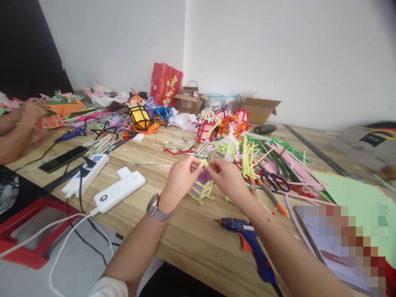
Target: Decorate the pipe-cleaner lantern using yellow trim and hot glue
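My left hand and my right hand meet over the table, fingers closed in a pinch. Between their fingertips is a small piece of pale yellow-green pipe cleaner. Just under it stands a small lantern with purple panels and a yellow-green pipe-cleaner frame; my fingers partly cover its top. I cannot tell whether the pinched piece is joined to the lantern. A second yellow-green lantern with lilac trim stands right behind. Nearer to me, below my right wrist, lies a blue glue gun with an orange trigger.
Black-handled scissors and orange-handled pliers lie right, beside heaped pipe cleaners. At left are a white power bank, a power strip, cables and a phone. Another person's hands work at far left.
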Available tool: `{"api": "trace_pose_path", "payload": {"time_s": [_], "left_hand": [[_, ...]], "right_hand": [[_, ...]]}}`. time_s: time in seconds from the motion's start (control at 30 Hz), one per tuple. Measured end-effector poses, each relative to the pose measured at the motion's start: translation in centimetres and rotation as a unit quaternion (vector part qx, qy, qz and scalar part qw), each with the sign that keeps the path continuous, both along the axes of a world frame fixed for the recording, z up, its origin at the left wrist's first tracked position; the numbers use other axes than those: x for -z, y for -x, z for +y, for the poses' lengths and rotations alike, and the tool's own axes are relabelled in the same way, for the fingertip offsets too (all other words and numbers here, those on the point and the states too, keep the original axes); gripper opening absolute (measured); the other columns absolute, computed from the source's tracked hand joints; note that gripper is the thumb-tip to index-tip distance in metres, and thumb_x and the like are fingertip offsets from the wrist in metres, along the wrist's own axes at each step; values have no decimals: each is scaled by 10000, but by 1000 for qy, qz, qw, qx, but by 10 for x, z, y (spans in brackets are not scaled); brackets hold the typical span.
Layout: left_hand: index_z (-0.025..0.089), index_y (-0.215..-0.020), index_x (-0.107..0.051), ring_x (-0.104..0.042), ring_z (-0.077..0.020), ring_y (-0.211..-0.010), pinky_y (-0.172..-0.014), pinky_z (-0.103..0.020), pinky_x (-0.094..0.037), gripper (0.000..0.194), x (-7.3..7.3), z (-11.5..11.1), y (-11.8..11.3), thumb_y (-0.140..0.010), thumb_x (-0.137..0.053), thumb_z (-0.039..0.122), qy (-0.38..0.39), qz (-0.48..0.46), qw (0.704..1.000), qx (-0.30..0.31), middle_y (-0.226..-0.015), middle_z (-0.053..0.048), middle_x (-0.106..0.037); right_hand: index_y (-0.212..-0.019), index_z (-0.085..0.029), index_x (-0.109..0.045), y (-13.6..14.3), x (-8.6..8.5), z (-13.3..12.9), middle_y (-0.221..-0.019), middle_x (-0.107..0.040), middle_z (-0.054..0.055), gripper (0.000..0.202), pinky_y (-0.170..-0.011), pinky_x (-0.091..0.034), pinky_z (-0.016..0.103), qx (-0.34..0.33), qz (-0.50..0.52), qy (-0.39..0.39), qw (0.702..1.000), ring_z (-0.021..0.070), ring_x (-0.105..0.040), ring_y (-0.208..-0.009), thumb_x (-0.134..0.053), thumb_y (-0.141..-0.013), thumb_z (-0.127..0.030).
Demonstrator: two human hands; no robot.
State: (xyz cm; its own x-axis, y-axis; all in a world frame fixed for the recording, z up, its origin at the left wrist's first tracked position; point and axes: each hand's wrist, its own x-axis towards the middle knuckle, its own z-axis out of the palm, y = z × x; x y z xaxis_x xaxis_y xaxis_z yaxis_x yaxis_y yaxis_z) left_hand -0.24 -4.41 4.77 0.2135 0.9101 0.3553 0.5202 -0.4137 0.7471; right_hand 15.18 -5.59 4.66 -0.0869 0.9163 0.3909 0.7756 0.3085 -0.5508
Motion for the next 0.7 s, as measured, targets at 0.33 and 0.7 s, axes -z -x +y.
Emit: {"api": "trace_pose_path", "payload": {"time_s": [0.33,0.7], "left_hand": [[170,-830,-606,-669,-140,-707,-654,-238,-506,98,1,0,0,-752,-645,127,6,-4,1000,-12,-785,-11,-707],[173,-795,-604,-667,-146,-715,-647,-239,-491,60,3,2,1,-758,-633,134,-6,4,1000,0,-773,-9,-707]], "right_hand": [[-806,-170,-631,1,-1,-3,-718,-682,28,74,-593,-407,232,-3,-28,-9,1000,147,-615,-641,-559,-823,-173],[-817,-167,-627,2,-3,-5,-743,-679,35,74,-618,-410,241,-10,-38,-2,999,155,-612,-665,-556,-838,-165]]}}
